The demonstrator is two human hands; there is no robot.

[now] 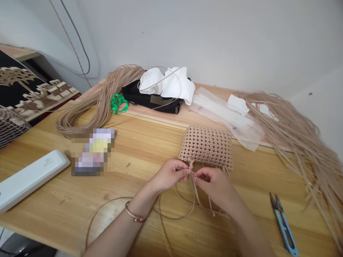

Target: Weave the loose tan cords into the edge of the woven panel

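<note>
A small knotted panel of tan cord (206,145) lies on the wooden table (150,142). Loose cord ends (195,196) trail from its near edge toward me and loop over the table. My left hand (171,174) pinches cords at the panel's near left corner. My right hand (211,182) pinches cords right beside it, fingertips almost touching the left hand's. A thin bracelet circles my left wrist.
Blue thread snips (284,225) lie at the near right. Bundles of tan cord lie at the back left (102,96) and right (297,139). A black bag (150,98) with white tissue, clear plastic bags (227,117), a white case (29,178) and a blurred item (92,151) also sit there.
</note>
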